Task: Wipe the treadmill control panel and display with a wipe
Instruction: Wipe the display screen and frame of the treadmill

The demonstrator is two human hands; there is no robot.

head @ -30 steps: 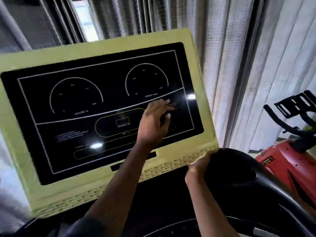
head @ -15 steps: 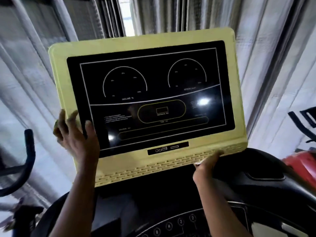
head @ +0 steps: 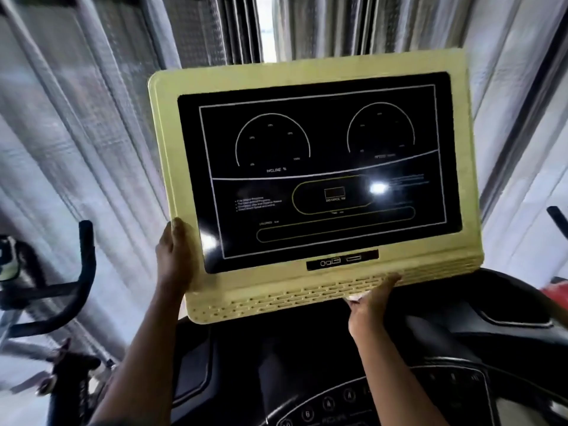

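The treadmill display [head: 322, 179] is a black screen in a pale yellow frame [head: 307, 72], tilted toward me. My left hand [head: 175, 256] grips the frame's lower left edge, its fingers hidden behind it. Under the vented bottom strip, toward the right, my right hand [head: 372, 298] presses up against the frame. A small white piece of wipe [head: 353, 300] shows beside its fingers. Below lies the black control panel [head: 329, 404] with round numbered buttons, partly hidden by my forearms.
Black exercise-bike handlebars [head: 83, 272] stand at the left. A red machine [head: 558, 292] peeks in at the right edge. Grey pleated curtains [head: 76, 133] hang close behind the display. The black console shell [head: 491, 302] curves round to the right.
My left hand left the screen's lower right area and crossed to the frame's left edge, where it now holds on. The right hand stayed at the bottom edge.
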